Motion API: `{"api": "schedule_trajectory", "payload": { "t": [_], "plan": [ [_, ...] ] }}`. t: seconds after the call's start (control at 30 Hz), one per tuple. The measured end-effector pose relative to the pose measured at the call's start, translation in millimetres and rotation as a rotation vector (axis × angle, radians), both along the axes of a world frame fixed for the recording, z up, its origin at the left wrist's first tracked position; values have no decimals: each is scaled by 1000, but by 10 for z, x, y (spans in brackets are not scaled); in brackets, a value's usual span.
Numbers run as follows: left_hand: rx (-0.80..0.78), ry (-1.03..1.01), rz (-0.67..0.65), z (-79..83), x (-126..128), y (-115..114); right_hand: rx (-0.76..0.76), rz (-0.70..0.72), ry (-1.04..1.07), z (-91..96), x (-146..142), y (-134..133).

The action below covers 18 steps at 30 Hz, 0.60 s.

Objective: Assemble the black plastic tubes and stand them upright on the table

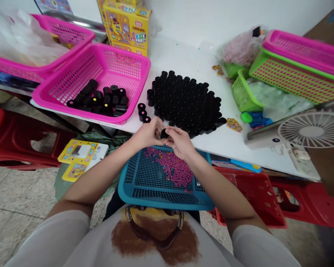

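Observation:
A small black cylinder point(164, 134) is between my two hands, just in front of the table's near edge. My left hand point(151, 132) is closed with curled fingers against its left side. From the right, my right hand point(180, 141) pinches it with thumb and fingers; any small piece at the fingertips is too hidden to make out. Below, a blue basket point(167, 203) on my lap holds many tiny pink pieces point(178, 170) and a few yellow ones. Beyond my hands stands a dense block of upright black cylinders point(186, 100). Three cylinders with pink centres point(142, 112) stand left of it.
A pink basket point(122, 66) at left holds several black cylinders, some with yellow or pink centres. Yellow printed boxes point(128, 27) stand behind it. To the right are a white fan point(311, 131), a green basket point(246, 91) and stacked baskets point(303, 70). Red stools point(19, 137) flank the table.

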<state>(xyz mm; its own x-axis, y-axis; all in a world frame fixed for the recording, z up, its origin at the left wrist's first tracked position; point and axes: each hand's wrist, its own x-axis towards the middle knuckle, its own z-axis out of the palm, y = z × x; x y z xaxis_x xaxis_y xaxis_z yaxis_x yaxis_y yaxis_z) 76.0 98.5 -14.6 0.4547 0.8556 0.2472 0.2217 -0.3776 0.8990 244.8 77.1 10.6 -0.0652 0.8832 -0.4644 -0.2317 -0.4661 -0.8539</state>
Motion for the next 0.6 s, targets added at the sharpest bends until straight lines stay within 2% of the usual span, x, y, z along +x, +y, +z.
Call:
{"api": "schedule_trajectory", "payload": {
  "t": [0.2,0.27,0.3,0.37,0.43,0.5,0.6],
  "plan": [
    [20,125,18,21,-28,-20,24,24,56,-30,39,14],
    [83,257,67,59,-32,-99,118,31,64,-91,83,-98],
    [138,341,106,84,-34,-151,215,61,7,-147,113,-180],
    [284,521,227,142,-41,-257,445,207,-226,-302,183,-369],
    [413,687,377,206,-61,-331,582,441,-488,-483,254,-548],
    [458,814,483,266,-98,-349,618,657,-623,-648,313,-678],
    [379,908,539,339,-159,-314,635,880,-769,-814,356,-772]
  ]
}}
